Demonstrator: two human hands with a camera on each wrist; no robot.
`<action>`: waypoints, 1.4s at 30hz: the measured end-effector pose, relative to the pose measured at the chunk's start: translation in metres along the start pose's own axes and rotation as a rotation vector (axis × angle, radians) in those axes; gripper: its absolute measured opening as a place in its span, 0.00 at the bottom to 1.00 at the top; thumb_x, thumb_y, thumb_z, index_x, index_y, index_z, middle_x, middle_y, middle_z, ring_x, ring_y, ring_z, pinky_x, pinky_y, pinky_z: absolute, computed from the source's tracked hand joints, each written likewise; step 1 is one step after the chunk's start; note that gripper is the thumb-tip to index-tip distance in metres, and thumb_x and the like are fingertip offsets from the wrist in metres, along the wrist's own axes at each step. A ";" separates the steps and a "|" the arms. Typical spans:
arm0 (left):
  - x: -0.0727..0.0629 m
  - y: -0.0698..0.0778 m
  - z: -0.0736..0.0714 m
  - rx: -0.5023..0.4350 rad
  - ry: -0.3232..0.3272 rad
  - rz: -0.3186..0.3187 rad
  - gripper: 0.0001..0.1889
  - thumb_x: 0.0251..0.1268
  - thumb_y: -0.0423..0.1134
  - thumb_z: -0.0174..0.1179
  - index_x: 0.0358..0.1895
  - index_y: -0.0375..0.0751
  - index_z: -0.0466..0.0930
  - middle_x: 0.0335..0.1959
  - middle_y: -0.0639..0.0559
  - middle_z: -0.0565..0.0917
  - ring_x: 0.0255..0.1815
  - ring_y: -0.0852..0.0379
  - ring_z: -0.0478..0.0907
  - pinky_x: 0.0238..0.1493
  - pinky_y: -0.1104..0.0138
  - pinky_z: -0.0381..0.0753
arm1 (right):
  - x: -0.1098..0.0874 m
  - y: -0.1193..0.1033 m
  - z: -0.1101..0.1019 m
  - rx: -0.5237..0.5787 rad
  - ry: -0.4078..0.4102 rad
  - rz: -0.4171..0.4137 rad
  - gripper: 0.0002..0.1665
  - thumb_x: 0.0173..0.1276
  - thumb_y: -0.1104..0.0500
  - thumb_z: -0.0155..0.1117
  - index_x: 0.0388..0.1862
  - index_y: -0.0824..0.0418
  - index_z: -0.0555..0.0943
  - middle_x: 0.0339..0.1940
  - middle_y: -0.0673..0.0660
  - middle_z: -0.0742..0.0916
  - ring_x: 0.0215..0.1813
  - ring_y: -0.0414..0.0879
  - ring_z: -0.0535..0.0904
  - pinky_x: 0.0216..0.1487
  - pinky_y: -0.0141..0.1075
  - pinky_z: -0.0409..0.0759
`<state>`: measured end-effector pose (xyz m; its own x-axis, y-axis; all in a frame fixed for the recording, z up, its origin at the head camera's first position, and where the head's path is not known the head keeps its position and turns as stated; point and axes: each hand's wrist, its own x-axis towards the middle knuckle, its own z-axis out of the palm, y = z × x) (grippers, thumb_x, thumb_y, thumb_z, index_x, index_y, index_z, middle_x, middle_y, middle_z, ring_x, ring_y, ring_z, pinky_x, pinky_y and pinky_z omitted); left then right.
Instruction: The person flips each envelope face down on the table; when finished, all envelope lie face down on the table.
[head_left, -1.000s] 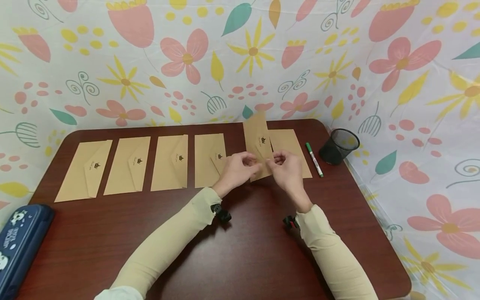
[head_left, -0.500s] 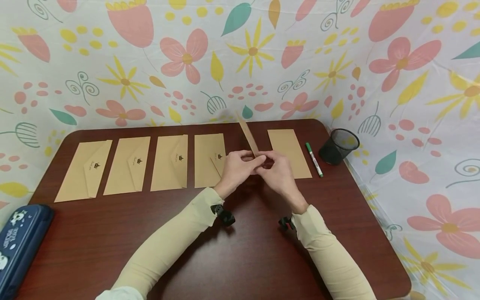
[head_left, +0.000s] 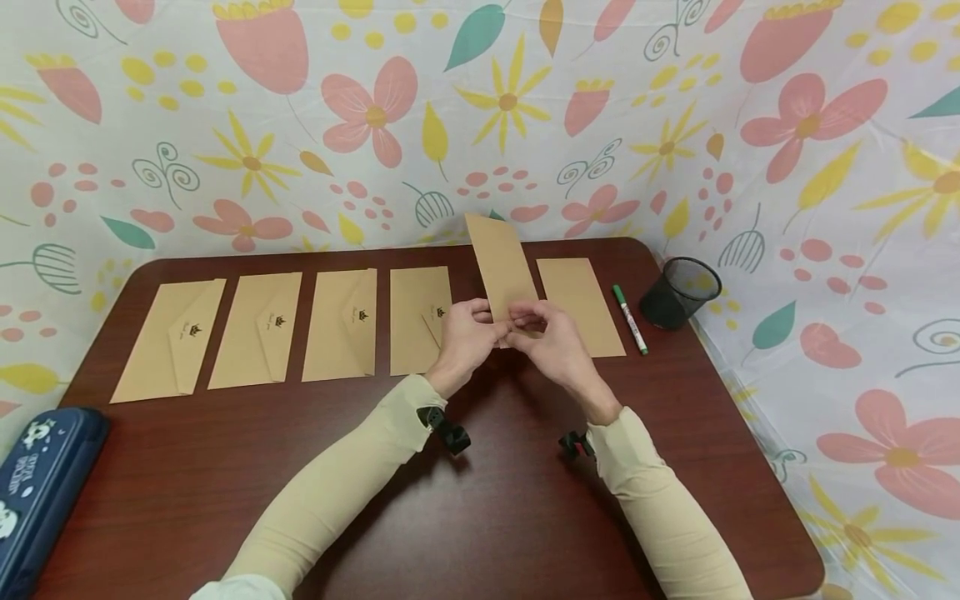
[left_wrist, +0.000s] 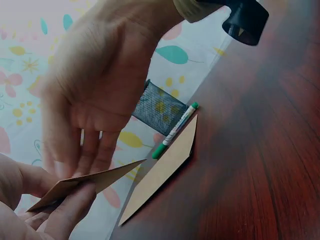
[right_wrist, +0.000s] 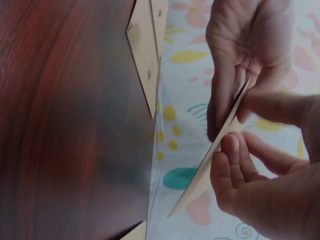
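Observation:
A kraft-paper envelope [head_left: 501,262] stands raised and tilted above the table between both hands, its plain face towards the head camera. My left hand [head_left: 467,340] pinches its lower left part; in the left wrist view that thumb and fingers lie on either side of the envelope [left_wrist: 107,181]. With its fingers at the lower right edge, my right hand [head_left: 553,342] pinches the envelope too, as the right wrist view shows the paper [right_wrist: 202,170] edge-on at the fingertips. Just right of the hands lies another plain envelope [head_left: 581,304], flat on the table.
Several envelopes with crown-printed flaps lie in a row to the left, the closest one [head_left: 411,321] partly behind my left hand. A green-capped marker [head_left: 628,319] and a black mesh pen cup [head_left: 667,300] stand right. A blue pencil case [head_left: 48,500] lies front left.
The raised envelope has turned from its crown-printed flap side, through edge-on, to its plain side. Both hands stay close together, and the right hand has shifted slightly left.

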<state>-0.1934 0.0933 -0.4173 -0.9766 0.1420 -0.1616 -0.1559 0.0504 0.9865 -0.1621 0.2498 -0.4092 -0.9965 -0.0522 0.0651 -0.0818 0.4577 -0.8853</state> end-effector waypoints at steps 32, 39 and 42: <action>0.021 -0.018 -0.015 0.353 -0.045 -0.106 0.14 0.65 0.31 0.71 0.52 0.29 0.88 0.49 0.36 0.94 0.29 0.49 0.94 0.45 0.62 0.93 | 0.023 0.041 -0.015 -0.391 0.005 0.254 0.43 0.75 0.45 0.71 0.76 0.72 0.75 0.49 0.63 0.86 0.48 0.54 0.80 0.56 0.46 0.80; 0.056 -0.050 -0.012 0.569 -0.065 -0.099 0.22 0.51 0.32 0.66 0.07 0.49 0.65 0.04 0.56 0.76 0.07 0.63 0.73 0.14 0.70 0.59 | 0.038 0.057 -0.009 -0.503 -0.033 0.283 0.41 0.73 0.45 0.71 0.75 0.69 0.77 0.70 0.71 0.85 0.70 0.65 0.83 0.70 0.56 0.82; 0.047 -0.038 -0.009 0.650 -0.063 -0.108 0.22 0.48 0.28 0.61 0.06 0.48 0.62 0.04 0.58 0.67 0.09 0.63 0.60 0.15 0.69 0.55 | 0.048 0.076 -0.006 -0.532 -0.043 0.282 0.41 0.71 0.43 0.73 0.73 0.68 0.79 0.69 0.71 0.86 0.69 0.66 0.83 0.69 0.57 0.83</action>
<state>-0.2352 0.0896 -0.4619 -0.9468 0.1594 -0.2795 -0.1121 0.6510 0.7508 -0.2162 0.2876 -0.4705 -0.9803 0.1047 -0.1675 0.1774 0.8396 -0.5135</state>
